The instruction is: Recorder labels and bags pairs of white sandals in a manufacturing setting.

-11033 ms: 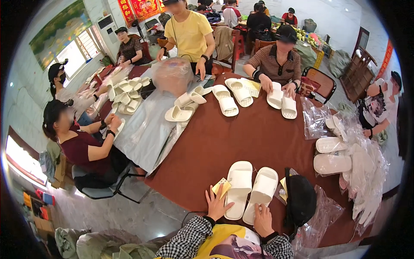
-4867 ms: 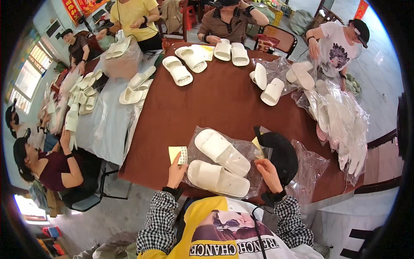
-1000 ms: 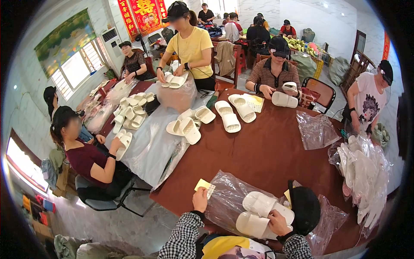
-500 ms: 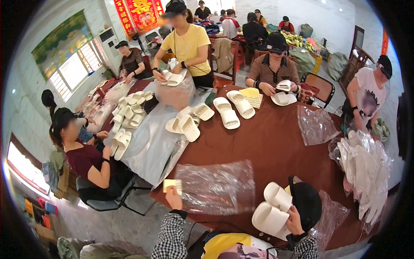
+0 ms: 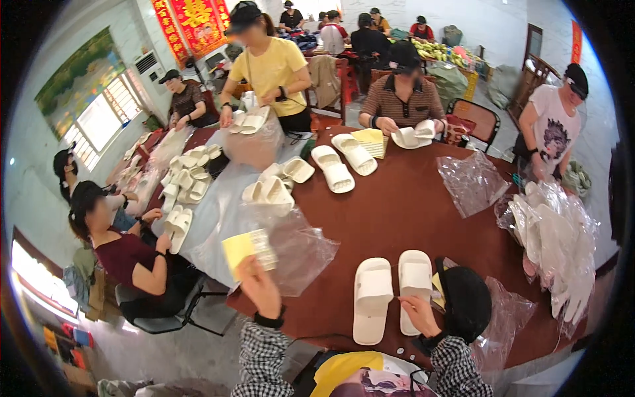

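Now out of the bag, white slippers (image 5: 393, 294) lie flat, side by side.

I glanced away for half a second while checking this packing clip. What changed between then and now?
The pair of white slippers went from the right hand, held up at the table edge, down flat onto the brown table, side by side; that hand now rests at the right slipper. The left hand lifted the yellow card and clear bag. The black cap stayed.

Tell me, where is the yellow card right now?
The yellow card is up in the person's left hand, left of the two white slippers, touching the clear plastic bag at the table's near edge.
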Action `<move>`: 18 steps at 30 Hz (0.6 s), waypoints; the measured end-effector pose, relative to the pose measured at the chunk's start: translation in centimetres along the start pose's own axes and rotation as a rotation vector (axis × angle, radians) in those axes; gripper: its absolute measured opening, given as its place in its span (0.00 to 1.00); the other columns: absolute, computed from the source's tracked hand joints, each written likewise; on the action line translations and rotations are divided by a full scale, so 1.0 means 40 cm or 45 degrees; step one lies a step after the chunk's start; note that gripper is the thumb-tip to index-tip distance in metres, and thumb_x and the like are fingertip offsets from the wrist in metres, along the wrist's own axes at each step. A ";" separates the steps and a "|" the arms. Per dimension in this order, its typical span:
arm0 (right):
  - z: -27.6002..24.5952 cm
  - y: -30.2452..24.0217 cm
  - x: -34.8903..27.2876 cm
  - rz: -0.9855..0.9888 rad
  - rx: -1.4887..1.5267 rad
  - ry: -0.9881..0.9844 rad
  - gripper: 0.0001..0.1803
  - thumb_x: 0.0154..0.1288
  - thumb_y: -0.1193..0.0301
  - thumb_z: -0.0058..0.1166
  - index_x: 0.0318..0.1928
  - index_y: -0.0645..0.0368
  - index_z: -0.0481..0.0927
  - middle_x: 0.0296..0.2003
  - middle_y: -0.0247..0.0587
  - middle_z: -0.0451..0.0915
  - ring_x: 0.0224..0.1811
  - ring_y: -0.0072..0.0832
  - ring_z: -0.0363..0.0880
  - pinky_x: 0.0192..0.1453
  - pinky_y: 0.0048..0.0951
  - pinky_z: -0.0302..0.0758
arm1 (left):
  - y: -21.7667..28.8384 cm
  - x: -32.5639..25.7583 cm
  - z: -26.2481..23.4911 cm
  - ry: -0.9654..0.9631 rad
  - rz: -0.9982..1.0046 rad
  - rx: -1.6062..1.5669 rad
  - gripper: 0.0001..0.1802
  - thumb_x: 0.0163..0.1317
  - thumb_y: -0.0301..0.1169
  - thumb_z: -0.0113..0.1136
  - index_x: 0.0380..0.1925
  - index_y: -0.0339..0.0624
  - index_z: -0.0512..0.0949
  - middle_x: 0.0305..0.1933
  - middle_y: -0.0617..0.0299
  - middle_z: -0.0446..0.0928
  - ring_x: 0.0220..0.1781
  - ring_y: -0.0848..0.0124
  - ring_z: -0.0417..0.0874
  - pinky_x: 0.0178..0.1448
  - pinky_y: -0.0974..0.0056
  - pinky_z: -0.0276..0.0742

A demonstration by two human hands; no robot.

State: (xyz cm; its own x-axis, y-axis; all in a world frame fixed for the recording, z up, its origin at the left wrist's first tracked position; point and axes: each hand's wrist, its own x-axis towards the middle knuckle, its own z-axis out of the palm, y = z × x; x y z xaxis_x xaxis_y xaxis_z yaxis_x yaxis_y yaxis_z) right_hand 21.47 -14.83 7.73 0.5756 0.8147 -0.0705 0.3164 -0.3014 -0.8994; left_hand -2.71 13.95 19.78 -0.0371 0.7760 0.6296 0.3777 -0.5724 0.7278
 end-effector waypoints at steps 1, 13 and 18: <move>-0.010 0.009 -0.008 0.032 0.034 0.025 0.13 0.70 0.73 0.50 0.49 0.67 0.82 0.40 0.49 0.81 0.40 0.36 0.82 0.46 0.31 0.77 | 0.045 -0.012 0.026 -0.098 0.067 -0.023 0.11 0.71 0.28 0.51 0.48 0.31 0.73 0.44 0.50 0.77 0.48 0.56 0.77 0.55 0.56 0.71; -0.112 -0.075 -0.006 -0.077 0.855 0.053 0.39 0.72 0.71 0.49 0.76 0.56 0.45 0.73 0.47 0.52 0.72 0.37 0.58 0.73 0.38 0.61 | 0.441 -0.165 0.101 -1.335 0.118 -1.125 0.12 0.65 0.22 0.57 0.49 0.40 0.75 0.46 0.54 0.79 0.43 0.65 0.81 0.49 0.65 0.75; -0.330 -0.227 -0.035 -0.518 -0.016 0.531 0.47 0.61 0.64 0.60 0.76 0.55 0.48 0.76 0.46 0.47 0.80 0.35 0.40 0.81 0.41 0.37 | 0.506 -0.148 0.110 -2.134 -0.389 -1.428 0.07 0.74 0.33 0.49 0.46 0.44 0.70 0.38 0.70 0.68 0.32 0.77 0.69 0.37 0.70 0.67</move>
State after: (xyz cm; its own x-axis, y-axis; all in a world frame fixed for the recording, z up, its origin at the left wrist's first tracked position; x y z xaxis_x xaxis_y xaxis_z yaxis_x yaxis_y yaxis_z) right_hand 27.74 -19.76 21.69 0.6531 0.6032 0.4577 0.5818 -0.0128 -0.8133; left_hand 9.23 -1.09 29.59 0.9866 -0.0835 0.1402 -0.1181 0.2273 0.9666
